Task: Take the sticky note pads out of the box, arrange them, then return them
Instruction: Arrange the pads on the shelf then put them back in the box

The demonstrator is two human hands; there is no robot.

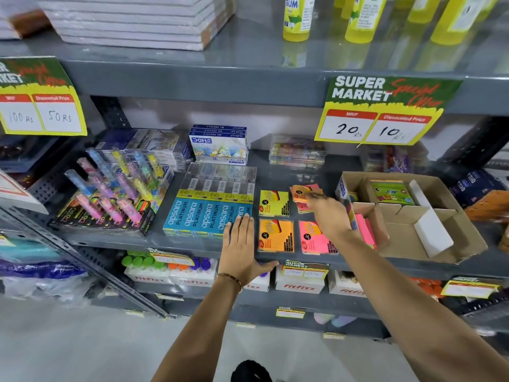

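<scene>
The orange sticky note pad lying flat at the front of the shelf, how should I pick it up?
The orange sticky note pad lies flat, wrapped, near the shelf's front edge. Probably best to come from above and pinch its left and right edges; there are small gaps to the pencil boxes and the pink pad for fingertips.

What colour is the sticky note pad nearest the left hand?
Orange sticky note pad, front row beside the left hand; head view.
</scene>
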